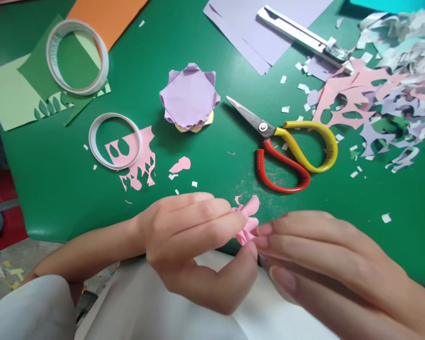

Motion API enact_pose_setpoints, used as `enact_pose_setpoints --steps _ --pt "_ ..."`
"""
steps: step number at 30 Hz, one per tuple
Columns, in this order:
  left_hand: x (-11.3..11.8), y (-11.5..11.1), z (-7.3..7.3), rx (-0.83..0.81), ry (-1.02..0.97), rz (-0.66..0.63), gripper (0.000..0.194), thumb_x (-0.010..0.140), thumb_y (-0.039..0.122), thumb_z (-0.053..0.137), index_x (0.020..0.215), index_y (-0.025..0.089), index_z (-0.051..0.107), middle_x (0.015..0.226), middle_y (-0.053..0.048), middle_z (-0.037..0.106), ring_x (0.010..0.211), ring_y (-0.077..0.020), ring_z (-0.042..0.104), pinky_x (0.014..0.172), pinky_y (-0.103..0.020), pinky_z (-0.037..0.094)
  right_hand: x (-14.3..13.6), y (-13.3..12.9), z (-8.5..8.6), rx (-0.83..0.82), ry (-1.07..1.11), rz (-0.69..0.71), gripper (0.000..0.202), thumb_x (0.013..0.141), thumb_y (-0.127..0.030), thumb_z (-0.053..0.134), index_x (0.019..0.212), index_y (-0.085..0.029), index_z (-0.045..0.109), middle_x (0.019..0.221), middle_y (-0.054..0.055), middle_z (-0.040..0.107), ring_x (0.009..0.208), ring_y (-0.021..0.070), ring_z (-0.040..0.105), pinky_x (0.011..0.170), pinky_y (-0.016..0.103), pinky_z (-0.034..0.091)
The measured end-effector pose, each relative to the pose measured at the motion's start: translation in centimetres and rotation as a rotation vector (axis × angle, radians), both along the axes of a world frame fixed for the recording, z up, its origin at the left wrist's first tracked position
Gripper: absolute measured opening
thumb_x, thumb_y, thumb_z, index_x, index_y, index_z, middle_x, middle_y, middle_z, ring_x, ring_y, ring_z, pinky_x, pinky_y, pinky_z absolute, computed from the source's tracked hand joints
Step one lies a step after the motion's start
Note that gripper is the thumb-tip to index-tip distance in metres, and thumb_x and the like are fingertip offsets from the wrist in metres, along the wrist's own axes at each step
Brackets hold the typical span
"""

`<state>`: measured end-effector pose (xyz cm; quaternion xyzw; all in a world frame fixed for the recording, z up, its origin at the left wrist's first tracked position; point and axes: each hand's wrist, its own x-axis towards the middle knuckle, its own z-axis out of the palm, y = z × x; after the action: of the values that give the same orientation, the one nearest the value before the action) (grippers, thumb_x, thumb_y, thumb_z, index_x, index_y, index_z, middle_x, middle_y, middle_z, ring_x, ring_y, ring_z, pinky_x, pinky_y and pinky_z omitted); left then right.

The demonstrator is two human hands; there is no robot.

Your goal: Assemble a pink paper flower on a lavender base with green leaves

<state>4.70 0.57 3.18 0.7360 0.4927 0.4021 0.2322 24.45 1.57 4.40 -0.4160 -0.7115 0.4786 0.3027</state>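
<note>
Nearest to us lies one expanse of white cloth clothing (170,302) over the lap, and above it we see two bare hands, with one small curled piece of pink paper (250,222) between them at the near edge of the single smooth green counter (347,212). The left hand (198,241) has its fingers grasping the pink piece; the right hand (318,259) reaches it with two fingertips, though we cannot tell whether they pinch it. Just beyond, we count one loose pink petal-shaped paper scrap (181,164), with several tiny white bits scattered near it, and, to the right, one pair of metal scissors (263,126) with one red handle loop and one yellow. To the left, one thin white ring (92,141) lies over one pink sheet with cut-out holes (146,147). Farther off, between ring and scissors, sits one folded lavender paper form (190,97) with yellow edges below. At the far left we find one wider white ring (52,56) across three sheets: pale green (10,92), dark green (37,71) and orange (108,19). At the far right are one silver cutter knife (293,30) lying partly on at least two lavender sheets (241,28), and one heap of mixed paper offcuts (411,94), too tangled for us to count.
</note>
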Motion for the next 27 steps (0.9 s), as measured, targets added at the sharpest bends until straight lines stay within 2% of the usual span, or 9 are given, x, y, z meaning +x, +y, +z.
enact_pose_setpoints --steps 2,3,4,7,10,13,16,21,27 --pt "-0.4 0.6 -0.7 0.163 0.033 -0.112 0.021 0.084 0.005 0.06 0.074 0.023 0.061 0.075 0.003 0.075 0.073 -0.0158 0.075 0.064 -0.028 0.064 -0.2 1.0 -0.5 -0.026 0.021 -0.017 0.016 0.079 -0.039 0.08 0.094 -0.036 0.074 0.086 0.003 0.075 0.085 0.0279 0.074 0.064 0.039 0.064" --pt "-0.6 0.9 -1.1 0.171 0.074 -0.174 0.017 0.086 0.007 0.061 0.079 0.022 0.062 0.08 -0.001 0.077 0.076 -0.0165 0.075 0.067 -0.028 0.064 -0.2 1.6 -0.8 -0.04 0.031 -0.025 0.017 0.078 -0.04 0.08 0.093 -0.035 0.074 0.086 0.003 0.075 0.084 0.0273 0.073 0.064 0.038 0.064" --pt "-0.7 1.1 -1.5 0.156 0.061 -0.176 0.013 0.091 0.011 0.059 0.083 0.021 0.063 0.083 -0.002 0.078 0.075 -0.0152 0.074 0.068 -0.027 0.063 -0.2 2.2 -1.2 -0.054 0.04 -0.032 0.017 0.078 -0.04 0.081 0.092 -0.033 0.073 0.085 0.004 0.074 0.083 0.0265 0.073 0.064 0.037 0.064" --pt "-1.0 1.3 -2.0 -0.033 -0.019 -0.132 0.009 0.092 0.011 0.064 0.097 0.019 0.063 0.087 -0.002 0.078 0.077 -0.0122 0.073 0.074 -0.023 0.061 -0.4 3.8 -2.1 -0.081 0.077 -0.014 0.012 0.082 -0.031 0.079 0.091 -0.03 0.071 0.081 0.003 0.074 0.076 0.0222 0.072 0.062 0.033 0.062" --pt "-1.0 1.2 -1.8 -0.214 -0.082 -0.061 0.016 0.089 0.016 0.073 0.101 0.018 0.062 0.088 -0.001 0.076 0.074 -0.0108 0.072 0.069 -0.02 0.059 -0.5 4.5 -2.9 -0.087 0.108 0.022 0.014 0.083 -0.017 0.074 0.091 -0.028 0.068 0.078 0.0 0.073 0.07 0.0177 0.071 0.062 0.029 0.061" --pt "-1.2 1.2 -1.4 -0.518 -0.204 -0.05 0.027 0.082 0.019 0.079 0.102 0.019 0.062 0.092 -0.001 0.075 0.079 -0.0128 0.073 0.071 -0.022 0.06 -0.7 4.4 -3.2 -0.154 0.119 0.006 0.014 0.084 -0.016 0.074 0.091 -0.026 0.067 0.081 0.0 0.073 0.072 0.0159 0.07 0.063 0.027 0.06" --pt "-1.3 1.5 -1.1 -0.726 -0.369 -0.039 0.026 0.08 0.017 0.079 0.099 0.02 0.062 0.094 -0.001 0.075 0.082 -0.0141 0.074 0.073 -0.023 0.063 -0.8 4.3 -3.3 -0.242 0.17 -0.002 0.012 0.085 -0.016 0.075 0.089 -0.025 0.068 0.081 -0.001 0.071 0.071 0.0132 0.068 0.06 0.023 0.058" --pt "-1.4 1.9 -1.0 -0.84 -0.536 -0.032 0.014 0.084 0.014 0.073 0.091 0.019 0.063 0.086 0.001 0.072 0.075 -0.0119 0.074 0.069 -0.021 0.063 -0.9 4.4 -3.4 -0.35 0.231 0.001 0.012 0.084 -0.019 0.077 0.087 -0.027 0.068 0.079 -0.002 0.071 0.066 0.013 0.069 0.058 0.022 0.06" --pt "-1.2 1.6 -1.1 -0.822 -0.539 0.013 0.013 0.084 0.012 0.073 0.089 0.019 0.063 0.085 0.001 0.073 0.076 -0.013 0.075 0.07 -0.023 0.064 -1.0 4.3 -3.5 -0.422 0.265 -0.026 0.013 0.083 -0.019 0.078 0.082 -0.026 0.067 0.075 -0.003 0.071 0.066 0.0124 0.071 0.06 0.02 0.062"
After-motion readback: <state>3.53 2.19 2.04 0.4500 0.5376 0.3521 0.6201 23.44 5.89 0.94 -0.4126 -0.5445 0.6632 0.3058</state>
